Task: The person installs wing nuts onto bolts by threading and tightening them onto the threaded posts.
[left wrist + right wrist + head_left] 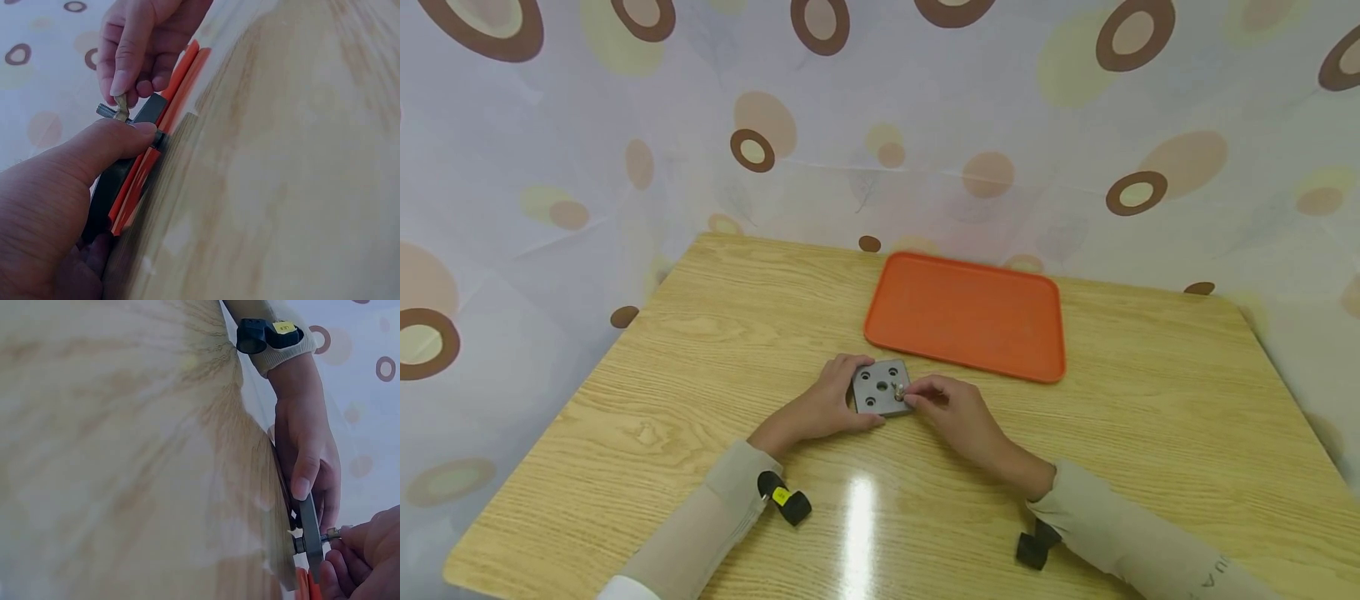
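A square grey metal plate with several round holes is held just in front of the tray. My left hand grips its left side, fingers at the far edge and thumb at the near edge. Through the right-hand corner hole runs a threaded bolt; its wider end shows beneath the plate in the right wrist view. On the bolt sits a small brass-coloured piece, apparently a wing nut. My right hand pinches this piece between thumb and fingertips.
An orange tray lies behind the plate on the wood-grain table. Patterned cloth hangs around the table's back and sides. Both wrists carry small black cameras strapped over the sleeves.
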Available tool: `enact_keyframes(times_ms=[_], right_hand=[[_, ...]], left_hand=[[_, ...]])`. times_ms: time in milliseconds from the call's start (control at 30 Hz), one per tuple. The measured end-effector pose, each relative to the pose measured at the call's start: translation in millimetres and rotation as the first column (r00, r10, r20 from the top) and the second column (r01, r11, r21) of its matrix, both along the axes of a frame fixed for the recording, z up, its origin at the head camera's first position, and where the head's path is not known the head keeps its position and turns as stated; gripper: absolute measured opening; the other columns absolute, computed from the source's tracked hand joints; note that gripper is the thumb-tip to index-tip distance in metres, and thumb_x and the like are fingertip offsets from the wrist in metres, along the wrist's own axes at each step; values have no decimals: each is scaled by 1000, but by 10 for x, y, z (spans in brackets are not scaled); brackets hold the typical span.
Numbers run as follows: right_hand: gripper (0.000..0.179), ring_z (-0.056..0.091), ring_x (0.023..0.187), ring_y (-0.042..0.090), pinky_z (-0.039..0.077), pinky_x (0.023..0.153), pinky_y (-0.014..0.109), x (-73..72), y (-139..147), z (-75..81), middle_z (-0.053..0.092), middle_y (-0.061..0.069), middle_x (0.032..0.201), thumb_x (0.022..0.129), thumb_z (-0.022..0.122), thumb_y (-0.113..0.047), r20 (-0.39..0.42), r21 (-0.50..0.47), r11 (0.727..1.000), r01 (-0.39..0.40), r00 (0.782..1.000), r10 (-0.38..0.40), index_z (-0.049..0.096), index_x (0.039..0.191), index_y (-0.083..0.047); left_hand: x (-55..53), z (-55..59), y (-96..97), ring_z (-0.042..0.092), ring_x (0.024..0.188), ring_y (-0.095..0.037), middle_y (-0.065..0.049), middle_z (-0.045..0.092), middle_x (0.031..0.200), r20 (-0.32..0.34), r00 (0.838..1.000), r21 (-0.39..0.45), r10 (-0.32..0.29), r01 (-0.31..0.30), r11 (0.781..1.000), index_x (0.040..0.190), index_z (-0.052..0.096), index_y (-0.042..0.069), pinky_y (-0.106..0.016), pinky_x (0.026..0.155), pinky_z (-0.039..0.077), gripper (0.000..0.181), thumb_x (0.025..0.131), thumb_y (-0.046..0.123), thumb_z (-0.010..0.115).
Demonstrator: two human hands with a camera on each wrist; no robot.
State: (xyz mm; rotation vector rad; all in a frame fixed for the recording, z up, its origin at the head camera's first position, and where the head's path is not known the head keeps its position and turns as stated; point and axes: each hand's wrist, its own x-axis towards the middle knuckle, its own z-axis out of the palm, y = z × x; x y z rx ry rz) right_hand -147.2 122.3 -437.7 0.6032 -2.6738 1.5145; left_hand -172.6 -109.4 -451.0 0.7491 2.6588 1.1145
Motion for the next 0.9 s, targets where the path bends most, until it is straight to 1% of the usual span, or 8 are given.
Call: enact_keyframes(times_ms=[167,267,467,600,767,900], right_hand=[[12,62,87,10,49,75,27,5,-14,4,67,-4,93,86,67,-20,17,-35,999,-15,1000,16,69,95,-13],[13,62,85,10,49,74,27,10,-26,10,66,-3,92,85,68,-19,20,-39,999,-17,1000,18,69,96,-12],[16,60,81,10,49,71,26,9,-48,29,65,-3,89,84,70,-19,20,-20,1000,11,1000,-11,66,97,-10],[23,60,82,10,49,71,25,0,-63,20,64,-1,91,83,71,-17,23,-27,999,18,1000,-17,64,102,-7],[32,59,88,11,49,74,24,-10,-72,8,64,2,97,83,71,-17,6,-17,1000,0,1000,0,63,111,-4],[33,58,88,12,48,75,25,-15,-69,-2,63,2,98,83,71,-18,-11,-8,1000,-10,1000,10,63,112,-4]], left_hand=[[-4,-8,-3,37,104,-17,-4,37,128,-2,1000,-2,1,-1,1000,139,32,15,-35,87,35,85,73,48,74],[-5,-5,-2,36,105,-17,-4,37,128,0,1000,0,-2,2,1000,139,33,14,-35,87,35,85,73,48,74],[-5,-3,2,36,104,-17,-4,37,128,12,1000,-5,-2,2,1000,140,32,14,-34,87,35,86,73,47,75],[-2,-1,3,36,104,-16,-3,37,128,16,1000,-5,2,-1,1000,140,32,15,-34,86,36,85,73,47,75],[-1,2,2,36,105,-17,-4,36,130,16,1000,-5,1,-1,1000,139,33,15,-34,87,35,85,73,47,75],[-4,2,4,37,105,-17,-5,37,130,14,1000,-5,2,-2,1000,139,33,14,-35,87,35,85,73,47,75]])
